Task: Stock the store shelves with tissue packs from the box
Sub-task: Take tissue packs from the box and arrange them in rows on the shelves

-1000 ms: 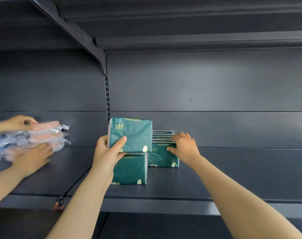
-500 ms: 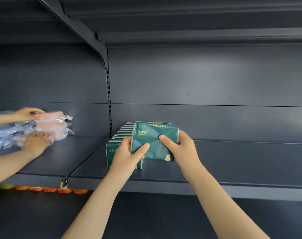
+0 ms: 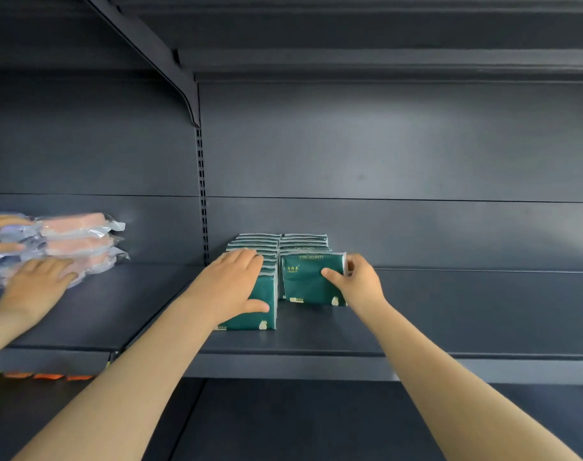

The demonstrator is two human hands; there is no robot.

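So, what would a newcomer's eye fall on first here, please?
The green tissue packs stand in two rows on the dark shelf. The left hand lies flat over the left row, while the right hand pinches the front pack of the right row. At far left, another person's hands rest on a stack of pink packs.

The dark shelf (image 3: pixel 449 314) bears two rows of upright green tissue packs (image 3: pixel 303 281) and, further left, stacked pink packs (image 3: pixel 77 242).

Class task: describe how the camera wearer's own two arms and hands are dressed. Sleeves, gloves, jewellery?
No sleeves show: both arms are bare to the frame edge. The left hand and right hand wear no gloves, and no watch, bracelet or ring is visible.
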